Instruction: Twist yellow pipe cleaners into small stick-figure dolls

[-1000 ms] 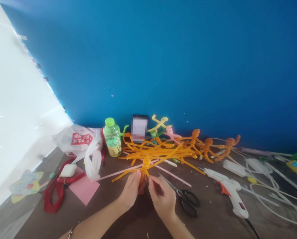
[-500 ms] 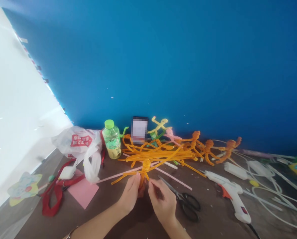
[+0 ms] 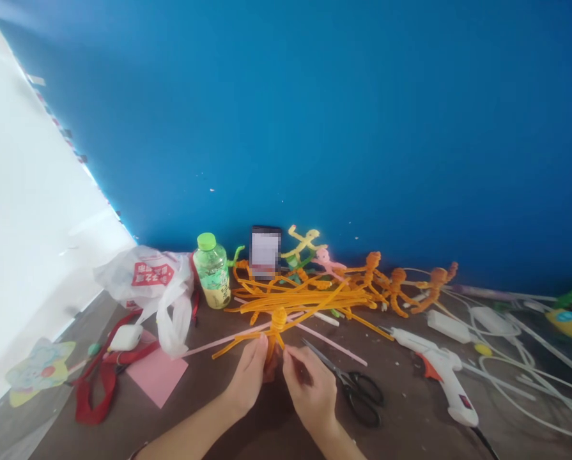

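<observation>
My left hand (image 3: pixel 247 380) and my right hand (image 3: pixel 309 390) are together near the table's front, both pinched on an orange pipe-cleaner figure (image 3: pixel 277 322). Its coiled round head stands above my fingertips and its arms stick out to the left and right. The lower part of the figure is hidden between my fingers. Just behind it lies a heap of loose orange pipe cleaners (image 3: pixel 305 295). Black scissors (image 3: pixel 357 388) lie right of my right hand.
A white glue gun (image 3: pixel 441 374) and white cables (image 3: pixel 516 358) lie at the right. Finished pipe-cleaner figures (image 3: pixel 395 284) line the blue wall. A green-capped bottle (image 3: pixel 211 271), a white plastic bag (image 3: pixel 151 281), pink paper (image 3: pixel 157 377) and a red strap (image 3: pixel 91 396) sit at the left.
Both hands stay closed on the orange figure with only small finger shifts. The view has drifted slightly.
</observation>
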A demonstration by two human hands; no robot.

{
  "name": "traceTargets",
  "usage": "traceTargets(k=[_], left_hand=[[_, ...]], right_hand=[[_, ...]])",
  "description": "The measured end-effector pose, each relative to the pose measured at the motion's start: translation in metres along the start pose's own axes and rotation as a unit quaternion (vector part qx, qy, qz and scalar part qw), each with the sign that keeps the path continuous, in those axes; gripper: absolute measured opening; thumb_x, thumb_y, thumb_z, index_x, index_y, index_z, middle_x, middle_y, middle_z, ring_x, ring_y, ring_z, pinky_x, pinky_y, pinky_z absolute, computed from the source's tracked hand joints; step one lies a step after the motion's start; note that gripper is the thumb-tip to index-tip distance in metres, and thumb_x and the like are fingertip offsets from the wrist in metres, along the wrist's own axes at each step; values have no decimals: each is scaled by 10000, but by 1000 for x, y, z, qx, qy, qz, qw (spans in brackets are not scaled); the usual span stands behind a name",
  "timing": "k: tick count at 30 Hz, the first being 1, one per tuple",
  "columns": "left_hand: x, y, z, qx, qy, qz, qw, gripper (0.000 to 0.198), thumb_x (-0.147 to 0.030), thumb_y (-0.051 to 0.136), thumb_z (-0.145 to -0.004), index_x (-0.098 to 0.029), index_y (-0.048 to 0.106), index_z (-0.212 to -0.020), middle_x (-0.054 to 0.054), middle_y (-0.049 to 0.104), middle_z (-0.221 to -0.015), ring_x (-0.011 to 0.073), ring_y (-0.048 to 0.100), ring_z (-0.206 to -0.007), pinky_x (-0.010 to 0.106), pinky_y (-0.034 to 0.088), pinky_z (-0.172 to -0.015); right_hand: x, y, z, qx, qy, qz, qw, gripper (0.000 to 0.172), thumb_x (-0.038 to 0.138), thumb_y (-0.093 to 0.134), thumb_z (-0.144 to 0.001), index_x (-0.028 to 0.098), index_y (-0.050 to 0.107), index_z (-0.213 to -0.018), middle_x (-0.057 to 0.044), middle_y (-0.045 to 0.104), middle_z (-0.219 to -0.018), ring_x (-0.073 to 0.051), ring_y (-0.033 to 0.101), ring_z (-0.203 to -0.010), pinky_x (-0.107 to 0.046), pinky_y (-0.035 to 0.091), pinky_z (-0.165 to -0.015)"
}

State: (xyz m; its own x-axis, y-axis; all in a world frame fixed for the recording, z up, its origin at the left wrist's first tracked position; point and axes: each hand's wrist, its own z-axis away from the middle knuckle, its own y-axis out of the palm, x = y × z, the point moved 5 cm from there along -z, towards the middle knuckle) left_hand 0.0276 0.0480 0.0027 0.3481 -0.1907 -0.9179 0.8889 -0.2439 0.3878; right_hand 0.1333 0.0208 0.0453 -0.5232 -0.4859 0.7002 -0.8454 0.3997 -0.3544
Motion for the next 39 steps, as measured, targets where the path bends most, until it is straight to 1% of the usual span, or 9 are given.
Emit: traceTargets(k=[4,6,9,14,21,28,32,35,39], left_hand=[[2,-2,-1,-12,0,-3,1000,481,-545,334,-830,-159,379,-548,-43,316,-450,62,272,-423,224,191,-417],[3,-1,-1,-5,-5,5,1000,484,-548,331,-829,-159,377,-547,-47,305,-450,58,257,-415,222,179,-410],[2,0,-1,9,4,14,1000,492,-543,322,-835,-159,366,-531,-49,294,-449,55,252,-410,222,176,-408],[0,1,-1,0,6,11,1000,491,-561,335,-822,-162,362,-538,-57,286,-444,52,241,-404,218,176,-402],[-4,2,1,8,17,-5,1000,511,-551,308,-835,-157,361,-514,-46,296,-448,56,266,-410,222,187,-406],[-1,1,1,-6,-1,2,1000,506,-571,333,-817,-158,367,-526,-47,301,-448,56,257,-417,217,182,-406],[-1,2,1,-3,-9,8,1000,498,-564,350,-815,-160,357,-524,-48,296,-446,53,240,-411,218,166,-402],[-2,2,1,-4,-9,13,1000,486,-548,349,-824,-160,361,-531,-48,289,-453,54,238,-416,219,167,-408],[-2,2,1,5,-1,9,1000,486,-528,320,-843,-160,361,-529,-46,284,-455,58,237,-417,225,163,-410]], right_hand=[[1,0,0,-3,-6,0,1000,97,157,537,-789,171,632,-774,-22,610,-599,-118,562,-511,-217,482,-500],[0,0,0,-2,-4,0,1000,97,163,535,-791,171,630,-777,-25,610,-600,-119,560,-509,-217,481,-495],[-2,1,1,3,-2,-4,1000,99,159,529,-792,171,627,-776,-21,602,-596,-111,549,-501,-210,474,-487],[-3,1,2,6,3,0,1000,100,155,525,-793,171,623,-781,-24,597,-603,-111,540,-510,-212,471,-498],[-4,1,3,6,4,4,1000,96,165,533,-789,169,629,-784,-21,609,-613,-119,559,-516,-219,478,-505],[-2,0,2,2,8,3,1000,109,173,527,-791,174,634,-775,-27,622,-616,-122,575,-519,-217,487,-502],[-1,0,2,-1,6,-1,1000,109,179,527,-789,174,635,-778,-31,630,-628,-127,585,-535,-221,497,-520],[-2,0,2,0,4,-3,1000,104,165,527,-787,173,631,-784,-24,618,-616,-118,569,-520,-215,486,-503],[-3,1,3,6,6,-7,1000,102,152,529,-785,170,629,-788,-20,608,-616,-116,564,-523,-213,480,-505]])
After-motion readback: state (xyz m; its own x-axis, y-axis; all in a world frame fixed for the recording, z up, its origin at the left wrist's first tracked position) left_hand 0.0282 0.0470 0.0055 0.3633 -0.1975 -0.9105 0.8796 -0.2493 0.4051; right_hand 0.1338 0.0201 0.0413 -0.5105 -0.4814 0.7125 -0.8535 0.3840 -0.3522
